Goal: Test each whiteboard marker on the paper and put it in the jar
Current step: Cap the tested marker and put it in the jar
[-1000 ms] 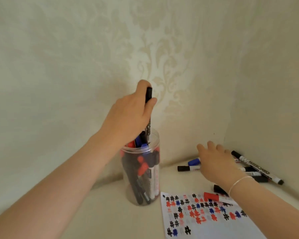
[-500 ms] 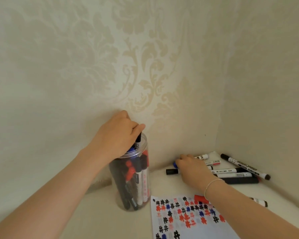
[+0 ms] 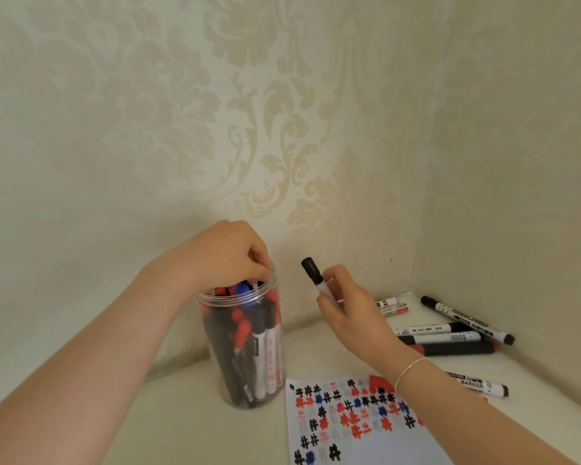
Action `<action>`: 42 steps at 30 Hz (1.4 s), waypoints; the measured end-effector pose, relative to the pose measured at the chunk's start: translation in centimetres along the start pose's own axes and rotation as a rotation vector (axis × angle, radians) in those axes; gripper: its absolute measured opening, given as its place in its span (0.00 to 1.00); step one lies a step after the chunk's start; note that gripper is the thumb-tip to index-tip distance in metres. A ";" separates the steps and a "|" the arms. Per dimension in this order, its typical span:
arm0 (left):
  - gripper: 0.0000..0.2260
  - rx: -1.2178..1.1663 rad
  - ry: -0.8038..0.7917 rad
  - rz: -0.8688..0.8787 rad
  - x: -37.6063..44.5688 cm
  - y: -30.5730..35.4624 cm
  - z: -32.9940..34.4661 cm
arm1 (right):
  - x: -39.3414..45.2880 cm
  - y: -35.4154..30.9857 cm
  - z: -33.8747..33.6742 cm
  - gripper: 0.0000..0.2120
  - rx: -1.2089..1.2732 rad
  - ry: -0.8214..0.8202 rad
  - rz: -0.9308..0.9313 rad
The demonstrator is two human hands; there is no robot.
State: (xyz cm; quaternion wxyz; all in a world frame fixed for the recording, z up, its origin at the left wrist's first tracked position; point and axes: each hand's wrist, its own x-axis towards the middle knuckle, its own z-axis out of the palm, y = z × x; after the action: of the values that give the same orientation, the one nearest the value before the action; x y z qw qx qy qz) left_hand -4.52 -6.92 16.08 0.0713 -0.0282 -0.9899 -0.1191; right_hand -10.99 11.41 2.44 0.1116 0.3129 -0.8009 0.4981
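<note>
Markers at the jar

Our left hand (image 3: pixel 228 256) curls its fingers inside the jar (image 3: pixel 245 347) mouth, grip unclear; our right hand (image 3: pixel 346 310) grips a black-capped marker (image 3: pixel 314 275).

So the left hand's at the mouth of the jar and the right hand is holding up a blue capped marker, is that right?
Not quite: the marker the right hand holds up has a black cap, not blue, as the head view shows. The rest stands: the left hand is at the mouth of the jar.
</note>
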 end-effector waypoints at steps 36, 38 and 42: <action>0.09 -0.800 -0.247 0.267 -4.5 6.9 12.5 | -5.2 -2.2 -5.3 0.17 0.756 -0.203 0.513; 0.11 -0.868 -0.223 0.285 -4.5 6.6 12.8 | -5.3 -2.2 -5.3 0.17 0.825 -0.260 0.499; 0.10 -0.987 -0.275 0.243 -5.2 6.6 13.2 | -5.6 -1.8 -5.4 0.15 0.806 -0.298 0.472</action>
State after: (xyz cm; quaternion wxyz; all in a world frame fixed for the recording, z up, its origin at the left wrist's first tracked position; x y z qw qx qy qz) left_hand -0.69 2.41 4.14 -0.0680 -0.1884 -0.8058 -0.5573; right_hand -6.27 17.68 3.57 -0.2502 0.2091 -0.6007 0.7299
